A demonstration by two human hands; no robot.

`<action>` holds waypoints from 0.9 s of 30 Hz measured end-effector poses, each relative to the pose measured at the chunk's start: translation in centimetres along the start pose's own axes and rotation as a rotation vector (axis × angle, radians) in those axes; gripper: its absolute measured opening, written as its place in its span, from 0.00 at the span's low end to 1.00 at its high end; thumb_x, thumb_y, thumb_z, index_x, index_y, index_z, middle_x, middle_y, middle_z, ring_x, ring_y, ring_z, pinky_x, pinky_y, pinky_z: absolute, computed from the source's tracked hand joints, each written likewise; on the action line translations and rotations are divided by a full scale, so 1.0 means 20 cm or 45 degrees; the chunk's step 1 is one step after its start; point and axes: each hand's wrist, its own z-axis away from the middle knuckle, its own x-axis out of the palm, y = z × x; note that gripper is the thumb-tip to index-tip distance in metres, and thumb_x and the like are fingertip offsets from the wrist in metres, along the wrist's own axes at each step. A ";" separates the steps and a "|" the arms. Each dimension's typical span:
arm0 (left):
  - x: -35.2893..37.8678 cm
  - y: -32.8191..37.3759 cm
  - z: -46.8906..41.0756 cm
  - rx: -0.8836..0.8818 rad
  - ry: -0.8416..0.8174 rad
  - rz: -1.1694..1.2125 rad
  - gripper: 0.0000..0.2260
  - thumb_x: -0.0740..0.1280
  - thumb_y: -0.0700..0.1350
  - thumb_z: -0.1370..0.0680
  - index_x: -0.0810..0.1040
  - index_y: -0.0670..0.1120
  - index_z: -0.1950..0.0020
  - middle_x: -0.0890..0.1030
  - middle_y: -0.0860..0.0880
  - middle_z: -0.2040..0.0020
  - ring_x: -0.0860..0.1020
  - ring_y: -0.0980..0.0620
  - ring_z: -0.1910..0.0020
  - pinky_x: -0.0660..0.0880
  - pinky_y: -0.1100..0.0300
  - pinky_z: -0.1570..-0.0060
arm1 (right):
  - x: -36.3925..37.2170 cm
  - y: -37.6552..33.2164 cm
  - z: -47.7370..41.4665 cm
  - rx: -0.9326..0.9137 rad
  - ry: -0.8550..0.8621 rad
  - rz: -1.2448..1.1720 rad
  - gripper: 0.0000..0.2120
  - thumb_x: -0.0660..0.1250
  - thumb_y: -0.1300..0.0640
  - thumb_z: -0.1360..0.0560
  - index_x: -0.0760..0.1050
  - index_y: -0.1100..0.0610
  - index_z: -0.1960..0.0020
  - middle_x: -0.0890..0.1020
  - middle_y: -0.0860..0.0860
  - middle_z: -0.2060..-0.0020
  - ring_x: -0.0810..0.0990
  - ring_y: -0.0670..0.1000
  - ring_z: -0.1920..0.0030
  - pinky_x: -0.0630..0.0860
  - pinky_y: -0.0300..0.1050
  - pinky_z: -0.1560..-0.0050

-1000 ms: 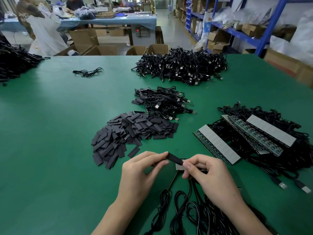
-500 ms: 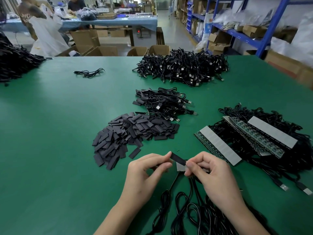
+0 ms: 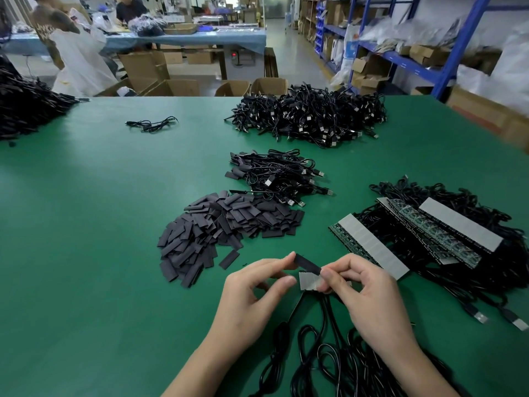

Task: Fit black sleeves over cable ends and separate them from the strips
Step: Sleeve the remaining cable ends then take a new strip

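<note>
Head view: left hand (image 3: 252, 293) pinches a black sleeve (image 3: 307, 263) by its end, and right hand (image 3: 369, 290) pinches the grey strip stub (image 3: 309, 281) steady, probably to line them up. They meet just above the table (image 3: 86, 253). The sleeve pile (image 3: 229, 224) is close ahead and the strips (image 3: 369, 247) sit to the right, an easy reach.

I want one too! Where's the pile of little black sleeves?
In the head view, the sleeve pile lies mid-table, left of the strips, just beyond the left hand.

No writing is legible; the shirt print (image 3: 47, 31) is too blurred.
</note>
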 end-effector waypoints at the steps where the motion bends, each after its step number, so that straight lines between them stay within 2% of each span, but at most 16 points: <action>1: 0.00 0.00 0.00 -0.032 0.019 0.032 0.16 0.73 0.44 0.21 0.82 0.57 0.34 0.85 0.62 0.43 0.83 0.57 0.43 0.76 0.67 0.51 | 0.00 0.00 0.00 -0.025 -0.010 0.013 0.09 0.73 0.55 0.22 0.80 0.47 0.60 0.86 0.42 0.65 0.84 0.39 0.58 0.73 0.27 0.54; 5: 0.00 -0.01 -0.01 -0.137 0.019 0.112 0.18 0.75 0.42 0.22 0.83 0.58 0.36 0.86 0.61 0.45 0.84 0.59 0.47 0.77 0.67 0.50 | 0.01 -0.01 0.01 -0.131 -0.062 0.091 0.09 0.74 0.55 0.23 0.80 0.45 0.60 0.85 0.38 0.66 0.84 0.38 0.56 0.71 0.25 0.53; 7: 0.01 -0.01 -0.01 -0.190 -0.010 0.179 0.15 0.75 0.44 0.23 0.85 0.59 0.39 0.87 0.58 0.48 0.84 0.58 0.49 0.79 0.63 0.49 | 0.02 -0.01 0.02 -0.166 -0.104 0.113 0.09 0.75 0.56 0.24 0.80 0.45 0.60 0.85 0.37 0.66 0.84 0.37 0.56 0.71 0.25 0.51; 10: -0.01 0.00 -0.02 -0.256 -0.007 0.328 0.09 0.75 0.45 0.24 0.87 0.58 0.47 0.87 0.50 0.56 0.84 0.55 0.59 0.79 0.62 0.54 | 0.02 0.00 0.03 -0.196 -0.136 0.124 0.07 0.75 0.55 0.25 0.81 0.45 0.59 0.86 0.36 0.63 0.85 0.37 0.54 0.72 0.25 0.50; 13: -0.02 0.00 -0.03 -0.281 0.024 0.430 0.05 0.74 0.43 0.23 0.87 0.53 0.51 0.87 0.47 0.57 0.84 0.52 0.60 0.79 0.62 0.55 | 0.00 0.00 0.01 -0.159 -0.177 0.143 0.05 0.76 0.49 0.27 0.82 0.41 0.53 0.85 0.36 0.55 0.83 0.38 0.50 0.74 0.27 0.50; 16: -0.02 0.00 -0.03 -0.322 0.048 0.548 0.04 0.74 0.44 0.25 0.87 0.49 0.52 0.87 0.44 0.60 0.85 0.51 0.61 0.79 0.63 0.56 | -0.06 0.03 -0.02 -0.173 -0.275 0.342 0.12 0.75 0.41 0.30 0.79 0.38 0.47 0.79 0.33 0.45 0.77 0.38 0.39 0.70 0.30 0.42; 18: -0.03 0.00 -0.03 -0.335 0.059 0.555 0.04 0.75 0.45 0.26 0.87 0.48 0.53 0.87 0.44 0.60 0.85 0.50 0.62 0.79 0.63 0.57 | -0.08 0.05 -0.03 -0.202 -0.355 0.474 0.14 0.74 0.38 0.30 0.78 0.37 0.47 0.77 0.32 0.43 0.75 0.39 0.37 0.69 0.35 0.40; 20: -0.03 -0.01 -0.04 -0.341 0.106 0.555 0.03 0.74 0.42 0.24 0.87 0.48 0.53 0.87 0.44 0.60 0.85 0.50 0.61 0.80 0.63 0.57 | -0.11 0.05 -0.04 -0.221 -0.398 0.554 0.12 0.72 0.36 0.29 0.77 0.36 0.47 0.76 0.32 0.44 0.75 0.39 0.38 0.70 0.36 0.41; 22: -0.05 -0.02 -0.04 -0.360 0.188 0.568 0.05 0.74 0.40 0.23 0.87 0.49 0.52 0.87 0.44 0.59 0.85 0.50 0.60 0.80 0.63 0.57 | -0.13 0.05 -0.05 -0.232 -0.410 0.580 0.09 0.71 0.39 0.28 0.76 0.36 0.49 0.75 0.32 0.44 0.75 0.39 0.39 0.70 0.33 0.42; 24: -0.07 -0.02 -0.05 -0.386 0.257 0.579 0.06 0.73 0.40 0.22 0.88 0.51 0.52 0.87 0.45 0.58 0.86 0.49 0.58 0.81 0.62 0.56 | -0.14 0.05 -0.06 -0.232 -0.408 0.552 0.07 0.74 0.46 0.26 0.77 0.37 0.52 0.77 0.34 0.45 0.77 0.41 0.42 0.71 0.30 0.43; 27: -0.08 -0.02 -0.05 -0.410 0.280 0.613 0.07 0.73 0.40 0.21 0.88 0.52 0.50 0.88 0.45 0.57 0.86 0.50 0.57 0.81 0.63 0.57 | -0.15 0.07 -0.06 -0.207 -0.358 0.537 0.09 0.75 0.54 0.25 0.79 0.40 0.55 0.79 0.35 0.48 0.79 0.41 0.45 0.73 0.33 0.45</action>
